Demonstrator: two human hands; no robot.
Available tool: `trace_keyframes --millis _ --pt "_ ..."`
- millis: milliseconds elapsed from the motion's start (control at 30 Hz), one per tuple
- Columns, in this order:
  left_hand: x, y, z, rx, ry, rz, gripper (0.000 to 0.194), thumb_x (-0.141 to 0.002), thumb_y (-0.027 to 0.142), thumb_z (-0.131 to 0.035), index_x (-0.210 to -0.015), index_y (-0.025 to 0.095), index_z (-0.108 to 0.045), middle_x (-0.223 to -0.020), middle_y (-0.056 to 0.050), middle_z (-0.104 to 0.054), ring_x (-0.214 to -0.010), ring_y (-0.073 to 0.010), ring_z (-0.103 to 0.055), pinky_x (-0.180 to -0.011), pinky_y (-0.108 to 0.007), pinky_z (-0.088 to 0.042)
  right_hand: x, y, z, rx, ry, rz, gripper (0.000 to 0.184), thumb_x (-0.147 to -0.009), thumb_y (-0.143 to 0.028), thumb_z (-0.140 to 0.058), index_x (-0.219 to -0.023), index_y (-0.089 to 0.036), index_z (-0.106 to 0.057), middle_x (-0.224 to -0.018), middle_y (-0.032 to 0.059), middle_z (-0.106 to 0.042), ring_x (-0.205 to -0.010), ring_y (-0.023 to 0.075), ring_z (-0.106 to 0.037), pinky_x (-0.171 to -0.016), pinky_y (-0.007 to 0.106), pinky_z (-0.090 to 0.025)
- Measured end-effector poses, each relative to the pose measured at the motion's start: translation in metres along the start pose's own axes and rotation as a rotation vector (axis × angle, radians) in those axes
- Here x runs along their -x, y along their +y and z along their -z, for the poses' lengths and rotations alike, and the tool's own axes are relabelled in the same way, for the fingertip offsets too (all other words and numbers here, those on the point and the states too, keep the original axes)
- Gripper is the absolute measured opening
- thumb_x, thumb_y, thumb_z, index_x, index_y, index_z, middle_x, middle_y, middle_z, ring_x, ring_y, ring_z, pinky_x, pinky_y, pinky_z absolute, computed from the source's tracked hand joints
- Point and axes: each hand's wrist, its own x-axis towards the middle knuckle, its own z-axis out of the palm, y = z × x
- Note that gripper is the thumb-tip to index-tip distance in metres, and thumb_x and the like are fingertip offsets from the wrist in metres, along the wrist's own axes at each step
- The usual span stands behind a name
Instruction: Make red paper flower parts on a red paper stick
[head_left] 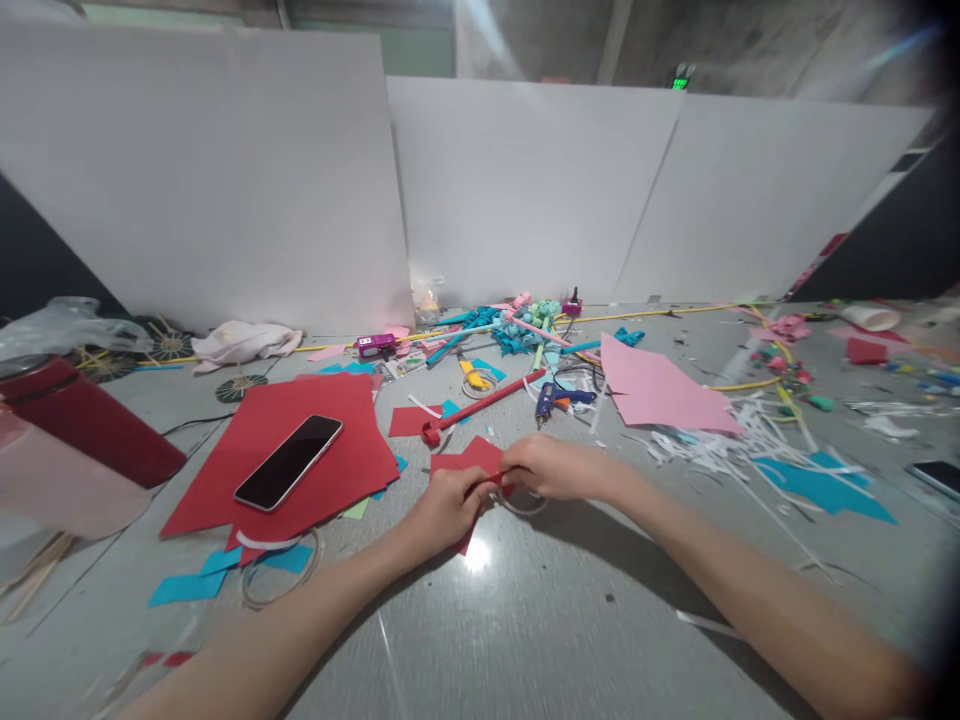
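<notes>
My left hand (444, 507) and my right hand (550, 467) meet at the middle of the grey table (525, 620). Both pinch a small piece of red paper (471, 459), fingers closed on it. A thin clear ring of tape (525, 503) lies just under my right hand. A red rolled paper stick (484, 404) lies just beyond the hands. Part of the red piece is hidden by my fingers.
A black phone (288, 461) rests on a large red sheet (300, 450) at left. A pink sheet (660, 390), a blue glue gun (553, 399), paper flowers (525, 325) and white shreds (735, 430) lie beyond. A red cup (90, 420) lies far left. White boards (525, 190) wall the back.
</notes>
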Motion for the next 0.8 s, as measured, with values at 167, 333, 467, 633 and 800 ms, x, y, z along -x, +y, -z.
trace_keyframes --millis 167,333,467,633,800 --pt "0.000 0.001 -0.002 -0.030 0.070 0.019 0.035 -0.105 0.035 -0.049 -0.080 0.017 -0.066 -0.068 -0.001 -0.067 -0.059 -0.0131 -0.055 -0.061 -0.026 -0.033 0.000 -0.005 0.006 -0.009 0.015 -0.030 0.025 -0.102 -0.022 -0.053 -0.102 -0.018 -0.078 -0.093 0.0089 -0.077 -0.080 0.0194 -0.067 -0.070 0.026 -0.039" --pt "-0.002 0.003 0.001 0.040 0.055 0.063 0.038 -0.105 0.037 -0.048 -0.076 0.018 -0.064 -0.066 -0.001 -0.066 -0.060 -0.0137 -0.058 -0.063 -0.026 -0.039 0.002 -0.001 0.010 -0.040 0.053 -0.036 0.023 -0.101 -0.020 -0.053 -0.098 -0.018 -0.076 -0.086 0.0066 -0.076 -0.075 0.0170 -0.065 -0.067 0.025 -0.037" --pt "-0.003 0.001 0.001 0.119 0.070 0.099 0.035 -0.105 0.036 -0.047 -0.082 0.017 -0.067 -0.068 -0.001 -0.069 -0.062 -0.0143 -0.062 -0.066 -0.025 -0.043 0.002 0.006 0.008 0.015 0.078 -0.091 0.026 -0.102 -0.023 -0.054 -0.086 -0.017 -0.073 -0.073 0.0047 -0.071 -0.065 0.0148 -0.058 -0.062 0.025 -0.032" --pt "-0.003 -0.005 -0.001 0.173 0.092 0.157 0.038 -0.104 0.039 -0.046 -0.082 0.018 -0.070 -0.059 0.000 -0.065 -0.054 -0.0148 -0.060 -0.064 -0.026 -0.045 0.002 0.006 0.010 0.064 0.054 -0.095 0.020 -0.098 -0.014 -0.054 -0.089 -0.016 -0.072 -0.078 0.0065 -0.073 -0.067 0.0154 -0.059 -0.061 0.025 -0.030" --pt "-0.003 -0.004 -0.001 0.226 0.130 0.215 0.037 -0.102 0.043 -0.050 -0.081 0.019 -0.071 -0.060 0.001 -0.068 -0.049 -0.0140 -0.060 -0.060 -0.026 -0.046 0.003 0.003 0.016 0.098 0.071 -0.169 0.023 -0.102 -0.022 -0.053 -0.095 -0.018 -0.075 -0.077 0.0064 -0.074 -0.066 0.0156 -0.059 -0.060 0.026 -0.029"
